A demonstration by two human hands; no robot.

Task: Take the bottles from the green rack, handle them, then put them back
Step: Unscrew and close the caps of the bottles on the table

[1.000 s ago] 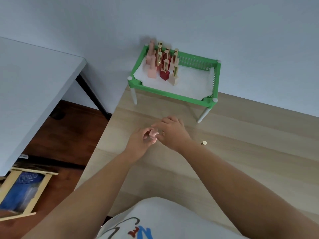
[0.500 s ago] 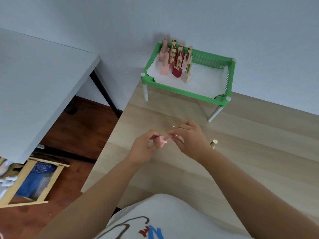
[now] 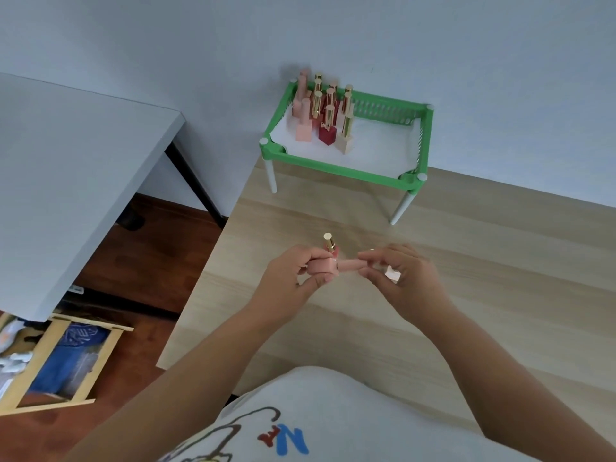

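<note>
Head view: green rack (image 3: pixel 340 166) holds bottles (image 3: pixel 328 115); both hands' fingers (image 3: pixel 368 271) pinch a pink bottle (image 3: pixel 325 268).

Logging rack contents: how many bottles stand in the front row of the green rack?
3: a pink bottle at left, a dark red bottle in the middle, a beige bottle at right. More crowd behind, partly hidden.

Bare forearms, no sleeves, no rings or watch visible; white shirt (image 3: pixel 320 405) at bottom centre, printed with red and blue letters.
</note>
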